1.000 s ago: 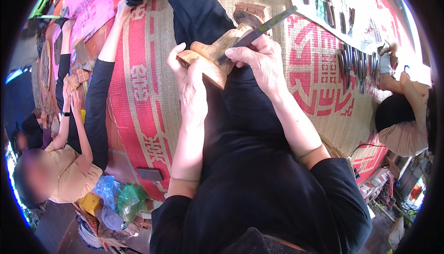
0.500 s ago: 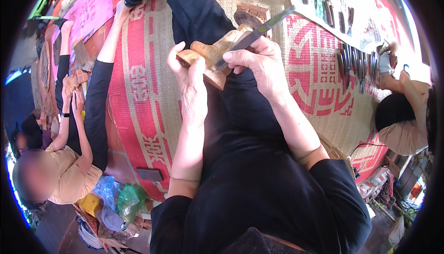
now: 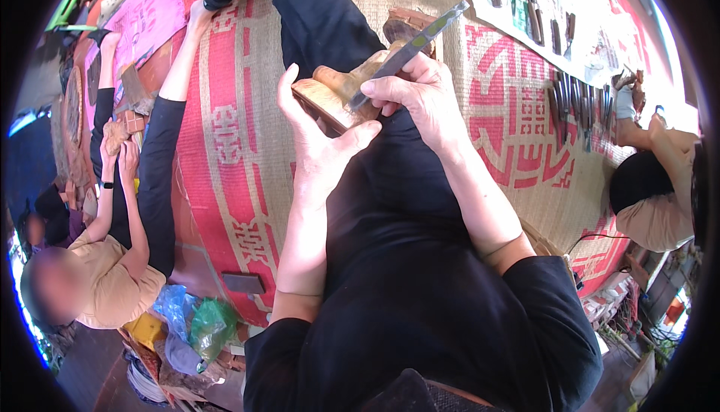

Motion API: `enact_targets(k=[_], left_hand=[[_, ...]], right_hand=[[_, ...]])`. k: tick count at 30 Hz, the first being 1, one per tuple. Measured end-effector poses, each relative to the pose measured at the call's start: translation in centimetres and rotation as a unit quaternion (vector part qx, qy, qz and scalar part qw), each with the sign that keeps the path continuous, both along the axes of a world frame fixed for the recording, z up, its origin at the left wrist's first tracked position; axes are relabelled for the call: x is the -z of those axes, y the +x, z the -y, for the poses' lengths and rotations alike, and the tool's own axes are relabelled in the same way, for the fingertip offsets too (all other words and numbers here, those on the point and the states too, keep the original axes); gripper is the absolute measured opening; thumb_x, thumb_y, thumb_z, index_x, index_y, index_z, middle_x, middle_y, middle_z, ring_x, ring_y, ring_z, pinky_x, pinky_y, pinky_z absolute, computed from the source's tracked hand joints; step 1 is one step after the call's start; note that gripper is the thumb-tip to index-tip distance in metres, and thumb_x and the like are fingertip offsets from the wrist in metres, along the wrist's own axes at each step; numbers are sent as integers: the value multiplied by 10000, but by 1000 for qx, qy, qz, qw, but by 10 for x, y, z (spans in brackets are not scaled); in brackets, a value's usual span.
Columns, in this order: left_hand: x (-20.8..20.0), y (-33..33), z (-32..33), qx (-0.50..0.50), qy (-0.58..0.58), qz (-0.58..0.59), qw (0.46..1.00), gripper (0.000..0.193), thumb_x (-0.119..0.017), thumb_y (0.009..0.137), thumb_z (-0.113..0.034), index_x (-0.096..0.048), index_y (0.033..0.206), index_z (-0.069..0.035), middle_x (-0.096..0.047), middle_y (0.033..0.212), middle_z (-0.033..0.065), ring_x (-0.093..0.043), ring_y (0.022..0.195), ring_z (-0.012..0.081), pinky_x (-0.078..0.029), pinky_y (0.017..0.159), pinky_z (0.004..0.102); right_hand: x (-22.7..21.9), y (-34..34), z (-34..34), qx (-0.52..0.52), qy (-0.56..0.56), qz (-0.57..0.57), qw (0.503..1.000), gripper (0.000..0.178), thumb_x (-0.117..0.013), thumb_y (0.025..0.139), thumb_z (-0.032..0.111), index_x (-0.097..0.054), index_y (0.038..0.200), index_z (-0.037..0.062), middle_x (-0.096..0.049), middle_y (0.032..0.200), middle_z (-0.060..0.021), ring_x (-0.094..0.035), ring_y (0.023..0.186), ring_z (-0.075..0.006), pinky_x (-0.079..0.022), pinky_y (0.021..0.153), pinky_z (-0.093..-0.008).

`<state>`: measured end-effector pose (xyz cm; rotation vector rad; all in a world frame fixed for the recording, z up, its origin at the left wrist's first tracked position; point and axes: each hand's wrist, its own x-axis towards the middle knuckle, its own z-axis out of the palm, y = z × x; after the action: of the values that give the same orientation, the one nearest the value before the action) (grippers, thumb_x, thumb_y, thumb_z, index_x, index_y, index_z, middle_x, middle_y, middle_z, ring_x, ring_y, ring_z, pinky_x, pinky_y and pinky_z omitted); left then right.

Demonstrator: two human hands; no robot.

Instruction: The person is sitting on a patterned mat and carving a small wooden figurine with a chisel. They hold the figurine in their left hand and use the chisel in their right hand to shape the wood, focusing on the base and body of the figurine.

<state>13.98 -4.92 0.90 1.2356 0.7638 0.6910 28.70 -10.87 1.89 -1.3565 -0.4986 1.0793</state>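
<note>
My left hand (image 3: 319, 142) cradles the base end of a pale wooden carving (image 3: 330, 104), its thumb and a finger spread along opposite sides of the flat base. In my right hand (image 3: 424, 93), a long flat grey tool (image 3: 420, 44) with yellow-green patches is pinched between thumb and fingers. Its lower end touches or lies just over the carving beside the base; the other end points up and to the right. I cannot make out whether it is a blade or a file. My right fingers hide part of the carving, which rests over my lap.
A red and straw patterned mat (image 3: 517, 127) spreads around me. Several dark slim tools (image 3: 581, 104) lie at right, below a pale cloth (image 3: 592, 22) bearing more. One person (image 3: 112, 262) works a wooden piece at left; another (image 3: 660, 172) sits at right. Plastic bags (image 3: 212, 329) lie lower left.
My left thumb has swung out to the right along the base's near edge. The carving has turned slightly, and the tool's lower end has shifted a little.
</note>
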Motion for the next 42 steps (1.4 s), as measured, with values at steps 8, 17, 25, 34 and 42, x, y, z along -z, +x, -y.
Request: enact_targets(k=[8,17,25,34,42], left_hand=[[10,0,4,-4,177,-116,977,1033,-784,609,28,-148,1411,-108,-331,1288,187,-435,1178,293,-407,996,445],[12,3,10,-33,194,-135,971,996,-800,594,0,-197,1384,-78,-339,1270,195,-405,1204,326,-355,1033,451],[12,1,9,-28,234,-172,956,1024,-798,601,9,-179,1404,-129,-355,1279,167,-432,1193,285,-422,979,472],[10,1,9,-25,219,-172,960,1015,-801,611,3,-180,1403,-129,-352,1283,167,-430,1200,282,-417,981,478],[9,3,11,-22,197,-130,972,1024,-803,603,4,-181,1406,-125,-343,1293,167,-422,1206,287,-412,990,480]], right_hand=[[-8,-1,7,24,14,-12,1000,112,-701,775,90,-630,816,13,-650,736,-48,-577,633,-88,-482,585,-237],[-6,1,12,47,10,-6,999,142,-715,769,94,-641,857,11,-622,710,-27,-562,628,-82,-460,578,-224],[-2,5,9,43,1,25,999,123,-714,777,99,-633,820,17,-629,714,-29,-572,628,-85,-474,586,-224],[5,7,8,30,3,28,999,122,-714,771,93,-641,826,11,-653,728,-40,-581,625,-88,-478,591,-230],[0,1,6,17,11,-19,1000,153,-716,760,121,-642,830,5,-655,724,-51,-575,615,-92,-472,581,-231]])
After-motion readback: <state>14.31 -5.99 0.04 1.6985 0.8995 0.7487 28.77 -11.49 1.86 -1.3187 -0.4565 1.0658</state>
